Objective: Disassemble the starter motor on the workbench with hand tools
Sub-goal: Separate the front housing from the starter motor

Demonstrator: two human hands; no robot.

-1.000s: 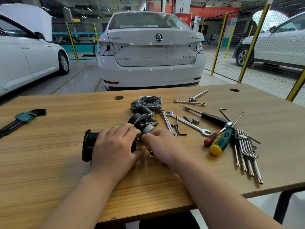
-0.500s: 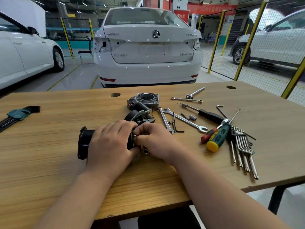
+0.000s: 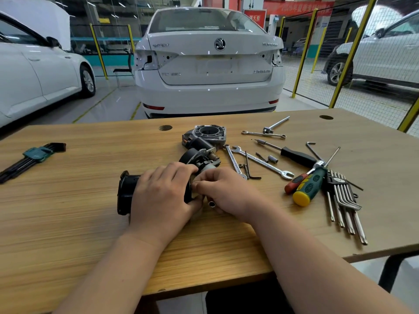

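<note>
Head view: a person is working at a wooden table (image 3: 68,211), and the starter motor's black cylindrical housing (image 3: 125,192) is lying on its side near the table's middle. The left hand (image 3: 162,196) is covering the housing from above, its grip wrapped round the barrel and pinning it down. The right hand (image 3: 229,191) is meeting the housing's right end, with its fingertips (image 3: 199,183) bunched together against the rim. Whether that grip is pinching a small part cannot be told, since the fingers are hiding the spot.

A small socket (image 3: 212,203) is lying just right of the housing, beside the right hand. The brush and gear assembly (image 3: 199,158) is sitting just behind the housing, with the aluminium end bracket (image 3: 207,135) further behind. Spanners (image 3: 260,162), screwdrivers (image 3: 309,186) and a Torx key set (image 3: 344,200) are lying well to the housing's right, and a hex key set (image 3: 34,155) well to its left.

Judging by this, the person is freeing something at the housing's end. Doing it well means bearing down firmly with the left hand so the barrel is not rolling, drawing the piece straight out along the axis, and placing loose bits beside the socket.
</note>
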